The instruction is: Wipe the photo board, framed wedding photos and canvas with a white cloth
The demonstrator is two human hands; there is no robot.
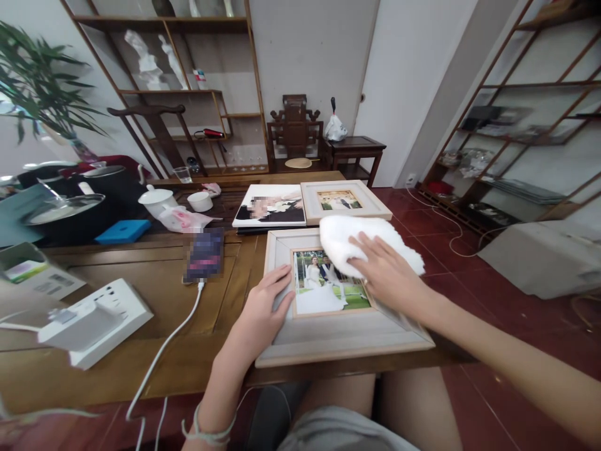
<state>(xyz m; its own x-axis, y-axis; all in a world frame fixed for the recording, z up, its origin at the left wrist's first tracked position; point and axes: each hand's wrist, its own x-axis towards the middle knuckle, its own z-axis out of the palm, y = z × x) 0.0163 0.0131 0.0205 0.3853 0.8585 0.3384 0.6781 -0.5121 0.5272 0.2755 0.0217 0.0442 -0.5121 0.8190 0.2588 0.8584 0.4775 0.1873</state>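
A light wooden picture frame (338, 338) lies flat at the table's front edge, around a photo (323, 282) of two people outdoors. My left hand (270, 300) rests on its left border, fingers stretched out and thumb apart. A fluffy white cloth (370, 235) covers the frame's upper right corner. On that cloth presses my right hand (389, 269), its fingers bent into the pile and part of the cloth bunched under them. Behind lie a second light frame (375, 200) with a photo and, to its left, a photo panel (272, 205).
Left on the table (173, 351) are a white power strip (98, 319), a phone (205, 254) with a white cable (173, 338), a blue box (123, 230), a black pot (66, 216) and a lidded white bowl (157, 200). Shelves (516, 134) stand right.
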